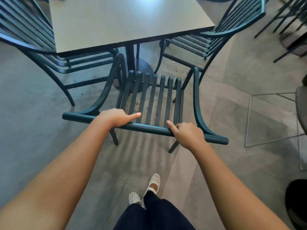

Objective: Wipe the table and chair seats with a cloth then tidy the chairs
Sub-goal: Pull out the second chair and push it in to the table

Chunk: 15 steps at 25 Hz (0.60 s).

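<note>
floor (232, 90): grey tiles, crumbs | wire stool frame (272, 120) at right | ceiling light glare on tabletop

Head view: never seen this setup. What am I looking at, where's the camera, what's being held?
No robot here. A person wears one wide-angle camera on the head, looking forward and down, so the two bare arms reach in from the bottom edge. The left hand and the right hand each grip the top rail of a dark green slatted chair that faces a square grey table. Two similar chairs are tucked in, one on the left and one on the right. Nothing lies on the visible tabletop and no cloth shows. There are crumbs on the floor under the seat, and the person's white shoes show below.
</note>
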### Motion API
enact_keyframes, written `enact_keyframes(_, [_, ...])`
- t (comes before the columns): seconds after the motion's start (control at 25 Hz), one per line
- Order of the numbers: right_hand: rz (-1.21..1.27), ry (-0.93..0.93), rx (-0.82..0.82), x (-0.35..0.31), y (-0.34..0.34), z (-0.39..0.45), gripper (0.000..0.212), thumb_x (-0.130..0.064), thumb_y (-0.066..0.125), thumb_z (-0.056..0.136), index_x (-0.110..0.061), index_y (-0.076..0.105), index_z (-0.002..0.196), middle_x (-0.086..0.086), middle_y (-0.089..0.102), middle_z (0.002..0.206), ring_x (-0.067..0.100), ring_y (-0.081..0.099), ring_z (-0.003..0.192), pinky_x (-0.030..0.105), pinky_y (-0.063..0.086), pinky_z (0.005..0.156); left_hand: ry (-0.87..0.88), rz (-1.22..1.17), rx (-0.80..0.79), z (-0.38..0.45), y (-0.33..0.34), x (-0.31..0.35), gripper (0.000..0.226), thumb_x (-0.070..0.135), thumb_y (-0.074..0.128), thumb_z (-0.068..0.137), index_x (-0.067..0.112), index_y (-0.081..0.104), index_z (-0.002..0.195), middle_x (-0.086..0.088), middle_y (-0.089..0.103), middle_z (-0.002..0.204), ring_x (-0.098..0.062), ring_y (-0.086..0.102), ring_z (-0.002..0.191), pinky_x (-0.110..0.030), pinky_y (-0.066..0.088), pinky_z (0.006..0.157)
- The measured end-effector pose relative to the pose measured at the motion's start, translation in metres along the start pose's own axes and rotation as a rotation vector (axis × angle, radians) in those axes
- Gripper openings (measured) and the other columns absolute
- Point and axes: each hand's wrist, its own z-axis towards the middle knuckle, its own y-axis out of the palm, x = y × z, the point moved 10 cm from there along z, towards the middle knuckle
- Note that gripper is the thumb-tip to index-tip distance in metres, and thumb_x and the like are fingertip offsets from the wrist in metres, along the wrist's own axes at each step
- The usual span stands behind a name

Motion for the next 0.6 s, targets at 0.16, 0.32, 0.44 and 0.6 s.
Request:
enact_keyframes(0.16, [-0.063,-0.027,0.159,-0.003,-0.009,-0.016,0.052,-0.047,0.020,0.099,-0.017,0.062,0.089,-0.002,0.054,0.064,0.014,0.051,0.061,0.029,0.038,0.062,-0.011,0.070,0.018,-0.020,-0.003,-0.006,0.078,0.080,0.019,0.081,0.020,0.069,0.089,-0.002,0.059,0.110,-0.024,0.055,0.104,-0.043,0.040,0.094])
enact_keyframes(0.32, [0.005,0.020,0.257,0.000,-0.015,-0.016,0.054,-0.047,0.026,0.096,-0.019,0.064,0.070,-0.003,0.052,0.055,0.011,0.048,0.052,0.024,0.029,0.049,0.015,0.074,-0.023,-0.021,0.004,-0.004,0.074,0.073,0.021,0.083,0.024,0.074,0.070,0.002,0.061,0.094,-0.019,0.056,0.087,-0.041,0.040,0.091])
enact_keyframes(0.44, [0.025,0.001,0.299,0.003,-0.016,-0.019,0.051,-0.045,0.031,0.096,-0.021,0.064,0.066,-0.003,0.053,0.053,0.011,0.048,0.050,0.022,0.031,0.047,0.039,0.082,0.002,-0.022,0.004,-0.001,0.070,0.068,0.021,0.082,0.024,0.074,0.072,-0.002,0.063,0.091,-0.021,0.057,0.083,-0.039,0.042,0.085])
enact_keyframes(0.6, [-0.015,-0.053,0.359,0.016,-0.017,-0.025,0.047,-0.039,0.035,0.095,-0.021,0.061,0.060,-0.005,0.048,0.049,0.011,0.042,0.045,0.021,0.025,0.043,0.053,0.136,0.014,-0.022,0.018,0.014,0.069,0.062,0.018,0.083,0.022,0.072,0.070,-0.002,0.061,0.089,-0.022,0.054,0.083,-0.044,0.041,0.091])
